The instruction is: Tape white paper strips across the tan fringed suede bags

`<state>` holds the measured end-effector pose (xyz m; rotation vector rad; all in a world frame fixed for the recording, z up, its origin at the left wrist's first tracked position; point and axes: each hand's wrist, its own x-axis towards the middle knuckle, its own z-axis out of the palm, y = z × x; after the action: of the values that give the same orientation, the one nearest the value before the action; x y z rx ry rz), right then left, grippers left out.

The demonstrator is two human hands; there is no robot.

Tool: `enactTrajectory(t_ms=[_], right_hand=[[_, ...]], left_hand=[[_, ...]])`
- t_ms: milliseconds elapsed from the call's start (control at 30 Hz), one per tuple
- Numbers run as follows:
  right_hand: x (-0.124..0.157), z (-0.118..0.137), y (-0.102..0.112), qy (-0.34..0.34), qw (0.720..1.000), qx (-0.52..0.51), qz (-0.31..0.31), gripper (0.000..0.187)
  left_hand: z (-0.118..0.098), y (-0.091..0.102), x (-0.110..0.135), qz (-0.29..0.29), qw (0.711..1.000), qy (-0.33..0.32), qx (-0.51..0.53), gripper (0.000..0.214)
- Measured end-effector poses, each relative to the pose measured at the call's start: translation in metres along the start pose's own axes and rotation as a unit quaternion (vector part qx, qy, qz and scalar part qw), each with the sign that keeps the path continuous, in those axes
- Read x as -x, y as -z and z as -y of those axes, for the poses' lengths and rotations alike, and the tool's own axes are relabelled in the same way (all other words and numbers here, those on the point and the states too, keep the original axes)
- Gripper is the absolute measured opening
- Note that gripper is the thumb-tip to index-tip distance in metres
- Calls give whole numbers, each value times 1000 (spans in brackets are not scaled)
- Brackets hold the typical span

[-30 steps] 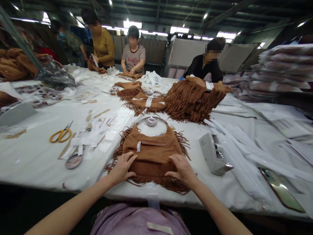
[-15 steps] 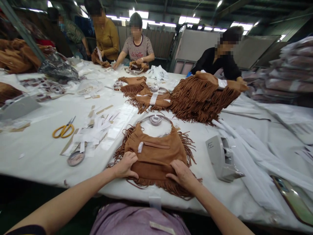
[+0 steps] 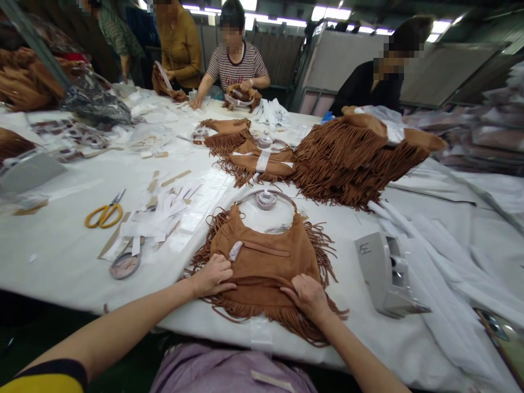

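Note:
A brown suede handbag (image 3: pixel 266 262) with fringe along its sides and bottom lies flat on the table in front of me. Its handle curves away from me, with a wrapped coil (image 3: pixel 266 200) inside the loop. White wrapping covers a small piece by the long strip on the bag's front. My left hand (image 3: pixel 213 276) grips the lower left of the bag, fingers curled and thumb pointing inward. At the lower right, my right hand (image 3: pixel 308 295) pinches the same suede. A crease runs across the bag between the two thumbs.
Yellow-handled scissors (image 3: pixel 105 214), paper strips (image 3: pixel 158 218) and a tape roll (image 3: pixel 125 266) lie left. A grey tape dispenser (image 3: pixel 387 273) and a phone (image 3: pixel 501 338) are right. Stacked fringed bags (image 3: pixel 356 158) stand behind. Several co-workers (image 3: pixel 235 60) work across the white table (image 3: pixel 73 262).
Both hands have drawn the suede into a tighter fold across the lower bag, and the fingers are more curled. The view has tilted down slightly. A co-worker opposite has lifted a brown bag a little.

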<state>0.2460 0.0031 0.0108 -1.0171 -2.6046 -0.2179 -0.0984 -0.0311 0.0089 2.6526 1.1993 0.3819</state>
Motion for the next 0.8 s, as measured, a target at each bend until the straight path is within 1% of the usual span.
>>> enactTrajectory(t_ms=[67, 100, 200, 267, 367, 433, 500, 567, 633, 700, 800], right_hand=[[-3, 5, 9, -16, 999, -29, -5, 28], [-4, 9, 14, -18, 999, -46, -9, 27], [-6, 24, 25, -3, 997, -77, -12, 31], [-6, 35, 28, 3, 997, -78, -18, 37], [-5, 48, 24, -11, 997, -70, -31, 48], [-4, 53, 19, -23, 997, -69, -35, 53], [-4, 56, 15, -41, 996, -67, -39, 57], [-6, 57, 13, -57, 995, -65, -46, 55], [-8, 57, 14, -59, 995, -63, -49, 46], [-11, 56, 16, -47, 996, -62, -51, 37], [-13, 52, 16, -4, 997, -66, -45, 31]], left_hand=[[-9, 11, -3, 7, 999, 30, 6, 28], [-17, 17, -5, 8, 999, 44, 5, 30], [-46, 33, -13, 8, 998, 63, -18, 53], [-66, 35, -19, 6, 996, 71, -43, 63], [-86, 27, -27, -3, 992, 111, -64, 81], [-90, 19, -30, -7, 988, 138, -66, 84], [-89, 13, -33, -10, 986, 154, -70, 75], [-85, 10, -34, -12, 985, 153, -81, 65], [-82, 9, -34, -11, 987, 129, -90, 60], [-78, 9, -33, -10, 991, 91, -97, 56], [-74, 7, -33, -13, 994, 29, -101, 44]])
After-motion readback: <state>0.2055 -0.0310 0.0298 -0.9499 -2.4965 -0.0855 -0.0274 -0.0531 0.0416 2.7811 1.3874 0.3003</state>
